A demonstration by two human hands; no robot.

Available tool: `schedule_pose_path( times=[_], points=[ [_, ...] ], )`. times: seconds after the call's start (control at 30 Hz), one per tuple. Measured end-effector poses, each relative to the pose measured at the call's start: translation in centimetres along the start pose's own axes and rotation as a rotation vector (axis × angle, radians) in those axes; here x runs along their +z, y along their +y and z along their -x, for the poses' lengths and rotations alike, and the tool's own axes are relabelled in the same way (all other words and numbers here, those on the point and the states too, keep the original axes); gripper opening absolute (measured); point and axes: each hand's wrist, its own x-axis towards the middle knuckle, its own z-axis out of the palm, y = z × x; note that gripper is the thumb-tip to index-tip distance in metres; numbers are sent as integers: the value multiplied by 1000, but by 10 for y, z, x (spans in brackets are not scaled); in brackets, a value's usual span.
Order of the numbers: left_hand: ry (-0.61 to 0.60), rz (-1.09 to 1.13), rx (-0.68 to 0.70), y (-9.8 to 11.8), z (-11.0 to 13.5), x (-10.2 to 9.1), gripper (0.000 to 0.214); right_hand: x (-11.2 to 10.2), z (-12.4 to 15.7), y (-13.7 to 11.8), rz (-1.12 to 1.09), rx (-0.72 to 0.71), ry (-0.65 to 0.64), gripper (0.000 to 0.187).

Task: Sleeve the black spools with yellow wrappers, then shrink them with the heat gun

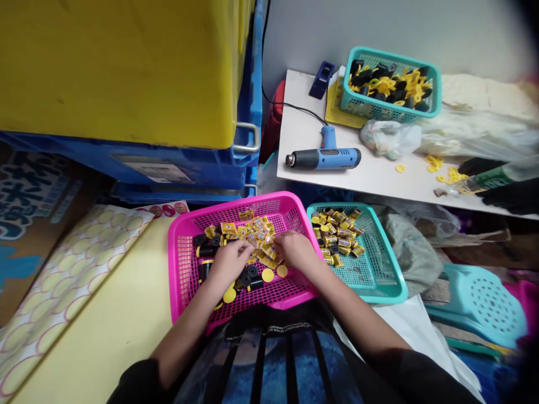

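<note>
A bright pink plastic basket (177,297) sits close in front of my body. Inside it lie a heap of flat yellow printed sleeves (259,230), several black cylinders (205,251) and yellow round discs (268,275). My left hand (231,261) is over the basket's middle, fingers pinched at the heap's near left edge. On the opposite side of the sleeves, my right hand (295,251) is also pinched, its fingertips turned down. What either hand holds is too small to make out. To the right, a teal basket (379,280) contains several sleeve-wrapped cylinders (341,233).
A white table (303,118) stands beyond, bearing a blue heat gun (330,159), a tape dispenser (322,79) and a teal basket (391,115) of black and yellow parts. A co-worker's dark sleeve (511,196) reaches in at right. Stacked blue crates (181,171) rise at left.
</note>
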Motion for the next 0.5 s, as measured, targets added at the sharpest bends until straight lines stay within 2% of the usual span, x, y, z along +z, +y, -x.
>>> schedule_pose_path(
  times=[0.07,0.1,0.17,0.23,0.3,0.37,0.5],
  points=[
    [51,286,-144,8,1,-4,24,-1,8,2,-160,-151,209,19],
    [16,453,-193,13,3,-6,27,0,12,1,-267,-235,356,17],
    [-97,763,-217,25,9,-10,36,3,19,-3,-457,-361,625,14],
    [-132,943,-172,35,14,-12,46,5,25,-8,-557,-394,737,15],
    [-42,976,-124,41,18,-12,47,3,28,-13,-662,-339,729,15],
    [81,929,-91,43,18,-12,43,-2,29,-17,-852,-213,630,18],
    [223,814,-57,44,18,-9,37,-8,22,-26,-1199,-75,233,27]
  ],
)
